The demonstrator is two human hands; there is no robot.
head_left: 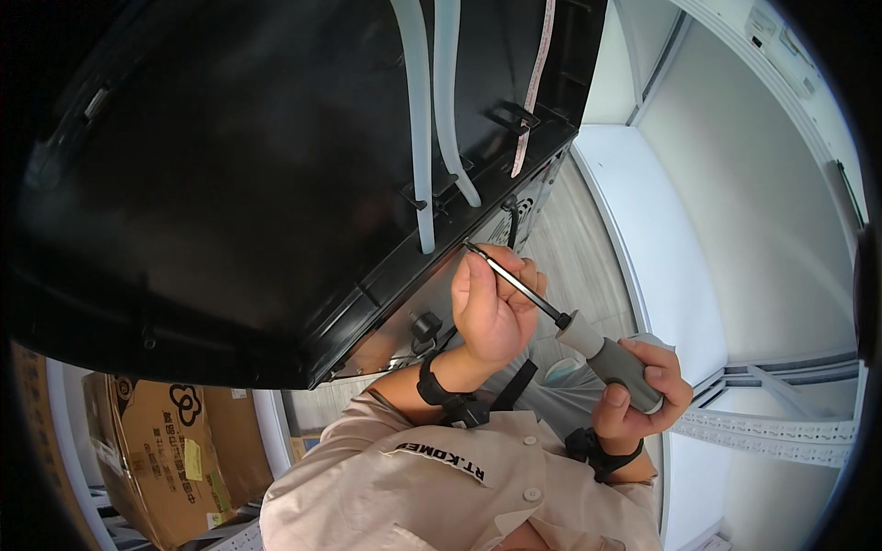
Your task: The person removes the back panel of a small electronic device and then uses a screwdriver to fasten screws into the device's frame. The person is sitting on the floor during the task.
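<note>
Grey screwdriver point(581, 338) slants up-left toward the panel point(230, 239) — our right hand point(654, 387) wraps its handle, our nearer left hand point(496, 310) pinches by its tip.

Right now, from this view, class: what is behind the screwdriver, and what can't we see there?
Behind the screwdriver are part of the left hand, floor and grey cloth. Whatever its handle and the right hand cover cannot be seen.
</note>
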